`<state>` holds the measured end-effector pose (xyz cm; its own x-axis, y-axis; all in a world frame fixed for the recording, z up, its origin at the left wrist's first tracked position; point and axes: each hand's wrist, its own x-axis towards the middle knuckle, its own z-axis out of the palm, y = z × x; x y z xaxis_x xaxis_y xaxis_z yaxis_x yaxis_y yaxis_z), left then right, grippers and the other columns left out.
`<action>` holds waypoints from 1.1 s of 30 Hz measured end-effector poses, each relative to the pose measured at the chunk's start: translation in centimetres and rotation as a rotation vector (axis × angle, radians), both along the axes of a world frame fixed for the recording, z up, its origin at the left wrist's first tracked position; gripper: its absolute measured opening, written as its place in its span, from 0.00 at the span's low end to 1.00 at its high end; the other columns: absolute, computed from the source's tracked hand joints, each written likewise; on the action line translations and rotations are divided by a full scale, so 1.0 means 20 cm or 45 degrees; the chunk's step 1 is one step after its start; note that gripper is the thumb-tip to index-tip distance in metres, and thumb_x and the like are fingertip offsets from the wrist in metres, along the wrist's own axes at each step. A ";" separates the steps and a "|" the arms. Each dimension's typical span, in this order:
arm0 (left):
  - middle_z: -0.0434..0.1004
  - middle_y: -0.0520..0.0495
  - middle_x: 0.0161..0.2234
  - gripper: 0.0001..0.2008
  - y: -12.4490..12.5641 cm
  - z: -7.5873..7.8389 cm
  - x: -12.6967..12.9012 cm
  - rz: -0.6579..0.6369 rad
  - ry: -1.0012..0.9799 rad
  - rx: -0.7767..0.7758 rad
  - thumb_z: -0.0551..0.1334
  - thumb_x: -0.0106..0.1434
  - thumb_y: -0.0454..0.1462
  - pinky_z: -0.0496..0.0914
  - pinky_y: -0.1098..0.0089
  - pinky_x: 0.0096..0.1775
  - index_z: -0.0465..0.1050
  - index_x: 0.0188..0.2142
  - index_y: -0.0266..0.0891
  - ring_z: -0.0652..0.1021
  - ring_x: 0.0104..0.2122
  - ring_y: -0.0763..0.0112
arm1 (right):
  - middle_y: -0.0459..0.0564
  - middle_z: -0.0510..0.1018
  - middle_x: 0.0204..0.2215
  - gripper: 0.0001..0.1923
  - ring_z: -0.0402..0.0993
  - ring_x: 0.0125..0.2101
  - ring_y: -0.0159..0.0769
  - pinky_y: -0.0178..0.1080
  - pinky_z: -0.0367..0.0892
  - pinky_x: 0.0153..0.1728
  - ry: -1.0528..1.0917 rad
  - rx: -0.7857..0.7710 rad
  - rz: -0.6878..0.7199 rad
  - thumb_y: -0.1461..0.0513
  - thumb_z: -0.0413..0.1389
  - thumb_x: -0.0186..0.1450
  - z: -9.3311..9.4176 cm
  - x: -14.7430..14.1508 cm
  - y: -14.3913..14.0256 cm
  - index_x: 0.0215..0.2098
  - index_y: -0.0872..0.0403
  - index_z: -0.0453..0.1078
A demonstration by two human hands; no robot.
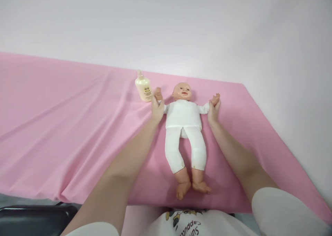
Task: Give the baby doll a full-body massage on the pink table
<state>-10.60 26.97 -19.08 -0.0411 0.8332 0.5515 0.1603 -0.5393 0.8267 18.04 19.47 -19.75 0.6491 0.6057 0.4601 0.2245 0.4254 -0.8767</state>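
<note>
A baby doll with a white cloth body lies on its back, its head toward the far edge and its feet toward me. Its arms are spread out to both sides. My left hand is closed around the doll's arm on the left, near the wrist. On the other side my right hand grips the opposite arm just below the small hand. Right beside my left hand, a cream pump bottle stands on the cloth, slightly tilted in view.
A pink cloth covers the table and has folds on the left. Behind and to the right rises a white wall. A black chair seat shows at the lower left.
</note>
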 end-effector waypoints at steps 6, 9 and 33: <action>0.75 0.35 0.58 0.26 -0.09 0.07 0.05 -0.149 0.625 0.228 0.60 0.67 0.44 0.64 0.48 0.63 0.68 0.62 0.39 0.74 0.57 0.49 | 0.56 0.75 0.59 0.28 0.70 0.60 0.47 0.53 0.62 0.66 -0.622 -0.044 0.247 0.60 0.55 0.64 0.07 -0.12 -0.09 0.63 0.50 0.67; 0.75 0.38 0.59 0.27 -0.10 0.09 0.05 -0.165 0.785 0.215 0.58 0.67 0.41 0.65 0.50 0.62 0.67 0.64 0.39 0.73 0.57 0.50 | 0.54 0.79 0.53 0.26 0.73 0.54 0.49 0.54 0.65 0.63 -0.966 -0.157 0.277 0.63 0.56 0.64 0.07 -0.12 -0.11 0.60 0.48 0.72; 0.69 0.40 0.63 0.26 0.01 -0.02 0.03 0.042 -0.104 -0.038 0.62 0.68 0.43 0.62 0.54 0.67 0.63 0.64 0.46 0.70 0.64 0.57 | 0.57 0.64 0.68 0.34 0.66 0.66 0.45 0.58 0.60 0.68 -0.027 0.031 0.157 0.58 0.54 0.64 0.02 0.01 -0.01 0.67 0.49 0.57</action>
